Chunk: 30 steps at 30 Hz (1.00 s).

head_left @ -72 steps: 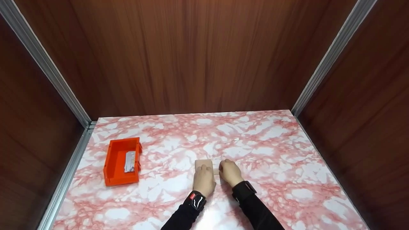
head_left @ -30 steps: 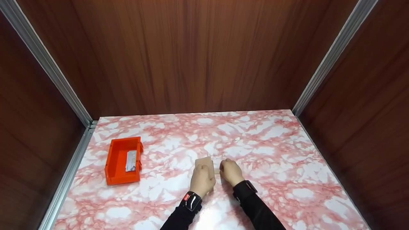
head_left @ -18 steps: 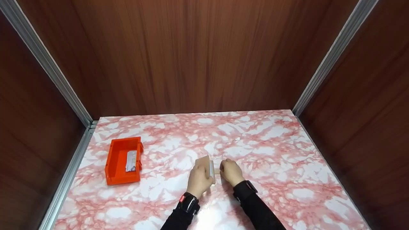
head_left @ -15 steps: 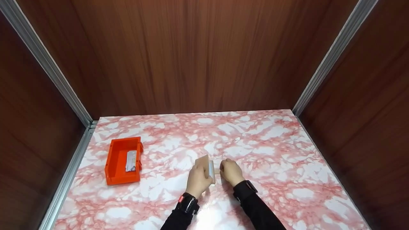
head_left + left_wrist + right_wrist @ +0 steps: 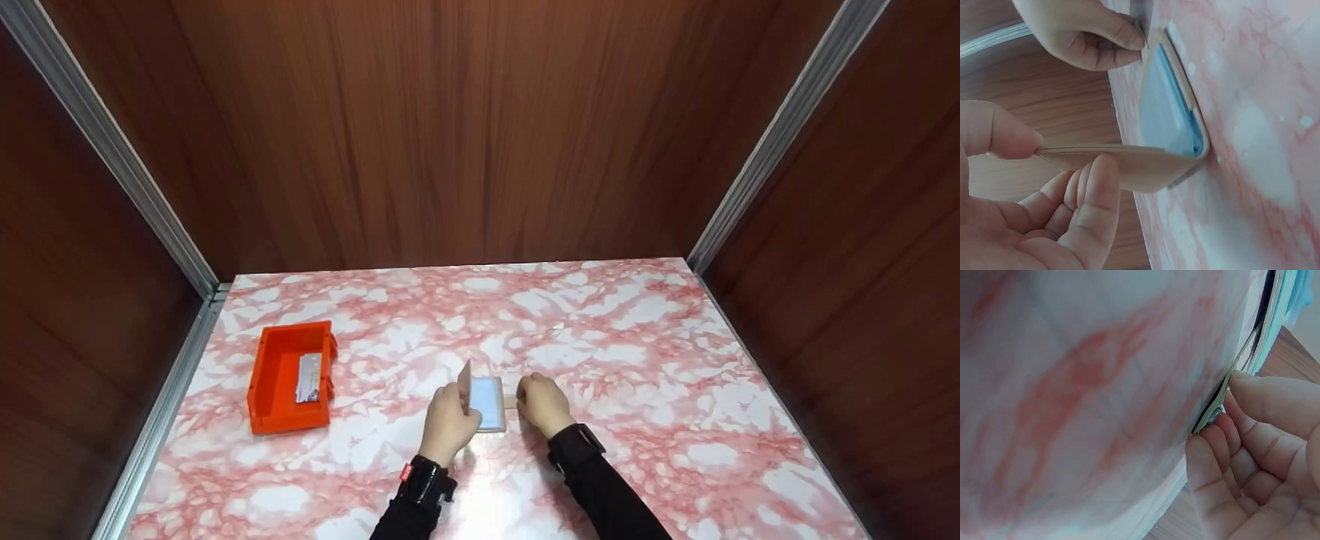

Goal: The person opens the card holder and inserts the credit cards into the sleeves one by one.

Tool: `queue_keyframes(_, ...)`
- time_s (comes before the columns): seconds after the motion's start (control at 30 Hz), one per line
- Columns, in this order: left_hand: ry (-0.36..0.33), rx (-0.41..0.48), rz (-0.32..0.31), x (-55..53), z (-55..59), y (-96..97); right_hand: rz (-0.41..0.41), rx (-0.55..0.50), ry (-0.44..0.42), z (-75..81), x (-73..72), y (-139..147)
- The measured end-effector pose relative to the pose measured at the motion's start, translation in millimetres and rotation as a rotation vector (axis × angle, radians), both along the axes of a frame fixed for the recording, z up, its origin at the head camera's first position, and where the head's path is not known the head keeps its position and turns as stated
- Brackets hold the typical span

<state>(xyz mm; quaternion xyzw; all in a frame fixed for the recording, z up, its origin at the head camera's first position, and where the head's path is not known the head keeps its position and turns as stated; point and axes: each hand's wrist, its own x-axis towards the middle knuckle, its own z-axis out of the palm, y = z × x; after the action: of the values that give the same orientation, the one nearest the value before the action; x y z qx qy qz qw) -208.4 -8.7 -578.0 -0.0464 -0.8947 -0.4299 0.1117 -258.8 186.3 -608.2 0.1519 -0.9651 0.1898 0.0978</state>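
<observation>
A tan card holder (image 5: 1145, 169) lies on the pink-and-white marbled table with its front cover raised nearly upright. Inside it show pale blue plastic sleeves (image 5: 487, 401). My left hand (image 5: 448, 424) pinches the raised cover between thumb and fingers, as the left wrist view shows from close by. On the other side, my right hand (image 5: 544, 403) pinches the holder's short strap (image 5: 1221, 394), which bears a metal snap. Part of the strap is hidden behind the right fingertips.
An orange bin (image 5: 277, 386) stands on the left of the table with a few pale cards (image 5: 308, 376) in it. Dark wood-grain panels (image 5: 465, 135) with metal corner rails enclose the table at the back and sides.
The card holder's cover has swung up and leftward from lying flat, carried by my left hand, uncovering the blue sleeves. My right hand has stayed at the strap.
</observation>
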Motion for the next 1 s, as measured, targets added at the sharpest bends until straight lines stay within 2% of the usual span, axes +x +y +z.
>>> queue_keyframes(0.13, -0.014, 0.019, 0.01, -0.3, 0.5, -5.5, 0.002, 0.002, 0.007, 1.0, 0.6, 0)
queue_keyframes(0.33, -0.054, 0.081, 0.018, -0.9, -0.6, -14.7, -0.006, 0.009, -0.049, 2.8, 1.1, -1)
queue_keyframes(0.7, 0.031, 0.117, 0.066, -4.5, -9.1, -29.5, -0.001, -0.004, -0.012, 1.3, 0.7, -1)
queue_keyframes(1.0, -0.016, 0.113, 0.078, -3.8, -16.1, -42.4, -0.005, 0.003, -0.019, 1.8, 1.0, -1)
